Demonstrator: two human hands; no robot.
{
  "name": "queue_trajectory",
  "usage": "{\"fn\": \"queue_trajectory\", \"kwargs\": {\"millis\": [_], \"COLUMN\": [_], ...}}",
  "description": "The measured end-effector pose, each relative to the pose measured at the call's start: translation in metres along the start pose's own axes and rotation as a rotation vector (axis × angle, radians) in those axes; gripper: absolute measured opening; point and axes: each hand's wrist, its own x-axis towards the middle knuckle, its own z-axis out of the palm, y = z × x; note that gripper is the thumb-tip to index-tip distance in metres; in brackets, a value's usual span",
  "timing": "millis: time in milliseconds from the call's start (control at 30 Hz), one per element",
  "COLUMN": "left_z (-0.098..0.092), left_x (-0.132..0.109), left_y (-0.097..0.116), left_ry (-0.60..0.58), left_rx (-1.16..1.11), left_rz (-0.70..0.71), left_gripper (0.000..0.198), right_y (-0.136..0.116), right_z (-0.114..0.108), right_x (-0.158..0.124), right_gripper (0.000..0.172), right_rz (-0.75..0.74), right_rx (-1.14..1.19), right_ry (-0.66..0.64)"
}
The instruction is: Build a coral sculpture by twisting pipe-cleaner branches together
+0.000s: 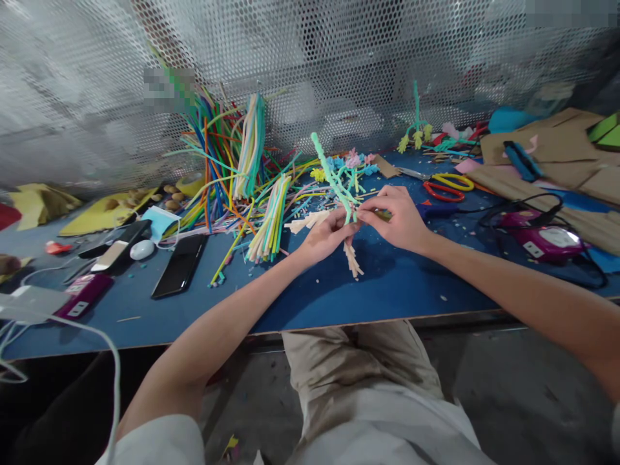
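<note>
A pipe-cleaner flower with a mint-green stem (325,160) is held over the blue table, its thick end pointing up and away. My left hand (325,239) is closed around the middle of it. Cream fringed blossoms (352,261) hang below that hand, and more stick out to its left. My right hand (400,218) pinches at the joint where the green strands meet, thumb and fingertips together. Exactly what lies between those fingertips is hidden. Just behind the hands are finished pink, blue and yellow pipe-cleaner flowers (353,160).
Bundled pipe cleaners (269,223) lie left of my hands, beside a black phone (179,266). Red and yellow scissors (443,186) and a glue gun (436,210) lie to the right. A purple power strip (545,237) trails cables. Perforated metal mesh (339,58) closes off the back.
</note>
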Motion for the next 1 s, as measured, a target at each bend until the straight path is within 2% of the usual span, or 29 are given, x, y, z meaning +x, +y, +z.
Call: {"fn": "queue_trajectory", "kwargs": {"millis": [167,267,400,500,600,767,867,1000], "left_z": [-0.006,-0.013,-0.02,-0.024,-0.027,-0.029,-0.026,-0.019], "left_x": [0.0,0.002,0.006,0.007,0.007,0.005,0.006,0.007], "left_y": [-0.003,-0.008,-0.01,-0.006,-0.002,-0.001,-0.001,-0.003], "left_ry": [-0.097,-0.121,0.011,0.121,0.221,0.267,0.242,0.241], "left_rx": [-0.078,-0.114,0.008,0.217,0.271,0.277,0.246,0.065], "left_rz": [-0.003,0.046,0.125,0.205,0.237,0.229,0.214,0.108], "left_gripper": [0.037,0.032,0.028,0.024,0.019,0.014,0.019,0.035], "right_y": [0.003,0.003,0.002,0.001,0.0,0.0,0.0,0.002], "right_z": [-0.004,-0.006,-0.008,-0.007,-0.005,-0.007,-0.009,-0.009], "right_x": [0.001,0.002,0.005,0.006,0.008,0.008,0.008,0.007], "right_gripper": [0.016,0.017,0.021,0.028,0.038,0.038,0.033,0.024], "right_rz": [-0.003,0.028,0.067,0.123,0.201,0.169,0.12,0.081], "right_rx": [0.011,0.027,0.14,0.324,0.5,0.555,0.44,0.234], "right_ry": [-0.007,-0.013,-0.04,-0.119,-0.225,-0.334,-0.284,-0.121]}}
